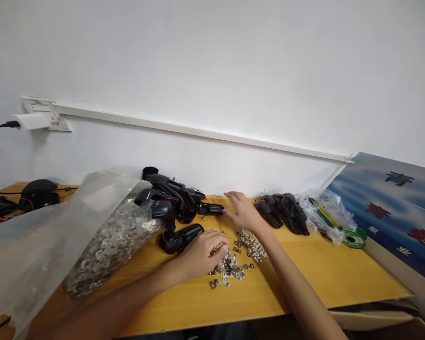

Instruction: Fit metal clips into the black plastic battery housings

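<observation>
silvery ringed metal bits (230,267) scattered by curled left hand (206,252)

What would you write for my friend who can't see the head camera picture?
A person's bare left-hand grip is over small, shiny metal pieces scattered on a yellow wooden table, while the right-hand grip is open near a slim black plastic part. At left, a big, cloudy plastic bag holds more metal pieces.
</observation>
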Available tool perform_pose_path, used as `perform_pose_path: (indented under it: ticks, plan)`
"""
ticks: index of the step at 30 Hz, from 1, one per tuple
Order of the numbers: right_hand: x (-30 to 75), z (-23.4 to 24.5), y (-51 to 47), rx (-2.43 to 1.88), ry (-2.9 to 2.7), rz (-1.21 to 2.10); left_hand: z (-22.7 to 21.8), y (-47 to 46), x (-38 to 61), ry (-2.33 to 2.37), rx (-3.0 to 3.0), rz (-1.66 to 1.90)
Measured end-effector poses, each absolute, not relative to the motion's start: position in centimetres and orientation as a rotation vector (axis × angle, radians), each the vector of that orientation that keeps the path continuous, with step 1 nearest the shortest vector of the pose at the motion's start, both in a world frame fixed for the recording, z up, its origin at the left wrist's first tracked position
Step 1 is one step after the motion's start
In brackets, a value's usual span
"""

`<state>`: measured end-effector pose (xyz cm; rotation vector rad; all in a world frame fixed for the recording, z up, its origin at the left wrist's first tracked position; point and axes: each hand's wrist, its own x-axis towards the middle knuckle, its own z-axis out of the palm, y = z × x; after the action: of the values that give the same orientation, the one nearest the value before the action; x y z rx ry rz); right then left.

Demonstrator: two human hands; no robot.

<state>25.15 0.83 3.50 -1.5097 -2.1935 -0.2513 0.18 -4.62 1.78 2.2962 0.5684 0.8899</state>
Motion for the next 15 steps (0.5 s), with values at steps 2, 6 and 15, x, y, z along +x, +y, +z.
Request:
perform_pose_path:
  ticks: [2,6,15]
  plan:
    - [22.7,2.4,1.6,-1.4,-2.287,-0.053,1.6,-4.4,0.2,0.614,2.286,0.91]
    - [21.0,0.9,1.7,-1.4,-2.253,0.112,1.3,-3.8,0.4,0.677,2.231,0.966]
    - [23.4,2.7,-0.5,-1.327,-2.124,0.146,0.6,-3.2,0.7,0.791,2.125,0.973]
